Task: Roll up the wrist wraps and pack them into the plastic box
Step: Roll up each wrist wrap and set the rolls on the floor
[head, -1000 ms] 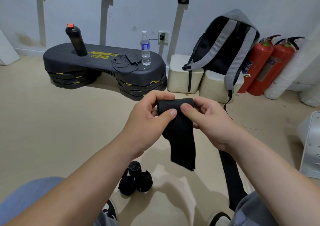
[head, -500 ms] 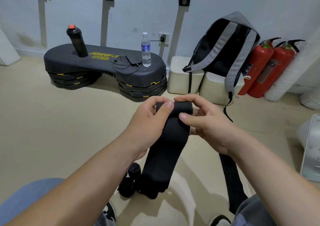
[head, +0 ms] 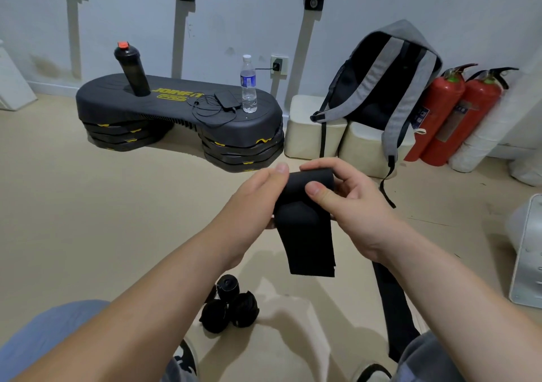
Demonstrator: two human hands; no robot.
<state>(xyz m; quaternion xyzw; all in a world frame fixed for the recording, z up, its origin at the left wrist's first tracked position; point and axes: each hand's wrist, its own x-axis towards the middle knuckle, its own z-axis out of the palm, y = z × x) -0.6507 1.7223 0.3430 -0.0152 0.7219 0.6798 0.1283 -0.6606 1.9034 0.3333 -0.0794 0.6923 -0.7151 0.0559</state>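
A black wrist wrap (head: 305, 223) is held up in front of me, its top end rolled into a thick coil and its loose tail hanging down. My left hand (head: 252, 202) grips the coil's left side, thumb on top. My right hand (head: 349, 202) pinches the right side, thumb pressed on the front of the coil. On the floor between my legs lie three rolled black wraps (head: 228, 308). Another unrolled black wrap (head: 393, 308) lies stretched on the floor under my right forearm. No plastic box is plainly seen.
A black step platform (head: 176, 112) carries a black shaker bottle (head: 132, 71) and a clear water bottle (head: 248, 84). A grey-black backpack (head: 381, 88) leans on cream blocks (head: 313, 129). Two red fire extinguishers (head: 457, 112) stand right. A white object (head: 525, 252) sits at the right edge.
The coil has grown as both hands turned it. The hanging tail, long and reaching the rolled wraps half a second ago, now hangs shorter and higher.
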